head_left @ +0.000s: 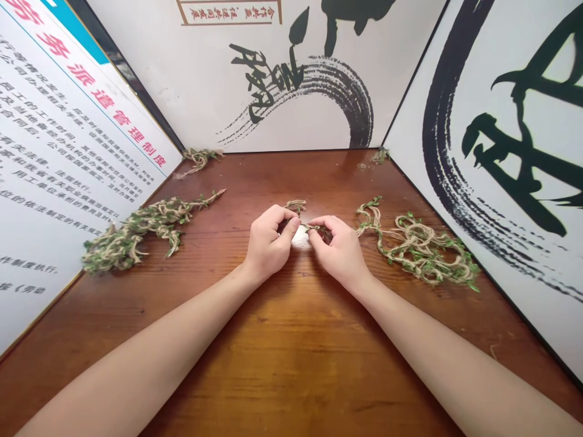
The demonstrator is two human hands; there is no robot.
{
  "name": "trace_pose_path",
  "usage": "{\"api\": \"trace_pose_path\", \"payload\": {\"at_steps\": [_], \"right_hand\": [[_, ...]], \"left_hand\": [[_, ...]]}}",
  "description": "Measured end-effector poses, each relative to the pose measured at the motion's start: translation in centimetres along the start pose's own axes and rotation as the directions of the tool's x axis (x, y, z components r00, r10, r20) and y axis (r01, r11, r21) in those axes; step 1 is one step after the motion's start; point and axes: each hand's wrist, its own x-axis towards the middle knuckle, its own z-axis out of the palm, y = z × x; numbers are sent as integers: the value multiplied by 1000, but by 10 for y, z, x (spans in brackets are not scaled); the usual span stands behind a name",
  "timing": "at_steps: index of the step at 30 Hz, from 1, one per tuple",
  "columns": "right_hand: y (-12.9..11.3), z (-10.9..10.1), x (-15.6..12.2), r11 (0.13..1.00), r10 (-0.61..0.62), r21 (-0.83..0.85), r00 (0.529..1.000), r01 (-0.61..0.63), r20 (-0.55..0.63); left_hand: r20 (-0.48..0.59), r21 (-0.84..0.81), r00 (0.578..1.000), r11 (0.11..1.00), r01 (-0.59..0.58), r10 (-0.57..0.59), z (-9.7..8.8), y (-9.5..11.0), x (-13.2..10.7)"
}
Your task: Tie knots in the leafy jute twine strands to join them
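My left hand [272, 238] and my right hand [336, 247] are close together above the middle of the table. Both pinch a length of leafy twine [303, 227], which spans the small gap between my fingertips. One end of it shows beyond my left fingers; the rest is mostly hidden by my hands. To the right lies a loose, looped pile of leafy twine [423, 246], whose near strand reaches toward my right hand. Whether it joins the held length cannot be seen. A bundle of leafy twine [136, 233] rests on the left side.
The brown wooden table [291, 364] is bounded by a text panel [68, 152] on the left, a white back panel [182, 91] and a right panel [523, 200] with black brushwork. A small twine bunch [200, 159] sits at the back left corner, green scraps [381, 156] at the back right.
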Motion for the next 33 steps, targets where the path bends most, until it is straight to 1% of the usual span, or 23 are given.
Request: {"api": "trace_pose_path", "payload": {"at_steps": [4, 9, 14, 22, 27, 33], "right_hand": [[1, 0, 0, 1000, -5, -26, 1000, 5, -9], [0, 0, 0, 999, -21, -50, 1000, 22, 12], [-3, -1, -1, 998, 62, 25, 998, -62, -2], [-4, 0, 0, 994, 97, 51, 995, -95, -23], [-4, -1, 0, 999, 53, 4, 998, -53, -32], [-1, -2, 0, 999, -1, -48, 1000, 0, -21]], "left_hand": [[-51, -5, 998, 999, 33, -33, 1, -1, 0], [-91, -8, 995, 999, 49, -50, 2, -2, 0], [-117, -17, 990, 997, 75, -76, 2, -3, 1], [-150, -12, 984, 995, 94, -95, 2, -5, 1], [-182, -4, 980, 996, 85, -84, 3, -5, 1], [-172, 3, 982, 997, 74, -72, 3, -6, 1]]}}
